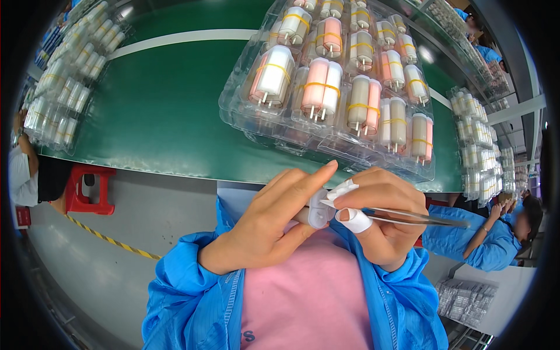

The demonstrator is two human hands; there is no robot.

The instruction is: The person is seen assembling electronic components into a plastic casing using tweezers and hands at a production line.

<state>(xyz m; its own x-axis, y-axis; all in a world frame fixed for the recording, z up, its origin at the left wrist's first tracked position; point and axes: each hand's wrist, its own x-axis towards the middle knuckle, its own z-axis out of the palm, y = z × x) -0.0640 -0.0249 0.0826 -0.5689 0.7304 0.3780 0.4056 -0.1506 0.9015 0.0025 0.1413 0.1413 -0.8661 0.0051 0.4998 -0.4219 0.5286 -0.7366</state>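
Observation:
My left hand (pixel 265 224) is closed round a small grey, rounded plastic part (pixel 318 214), its paler end turned to the right. The fingers hide much of its body. My right hand (pixel 394 213) grips a pair of metal tweezers (pixel 417 218), whose long back end sticks out to the right past the palm. White wraps (pixel 356 220) cover the thumb and a fingertip of that hand. A fine white tip shows at the end of the grey part; whether it touches cannot be made out. Both hands are in front of my chest, just off the table edge.
A clear plastic tray (pixel 233 111) on the green table (pixel 163 111) holds several banded pairs of white, pink and grey tubes (pixel 321 87). More loaded trays stand left (pixel 55 116) and right (pixel 478 146). A red stool (pixel 90 189) is at left; a co-worker in blue (pixel 466 236) sits right.

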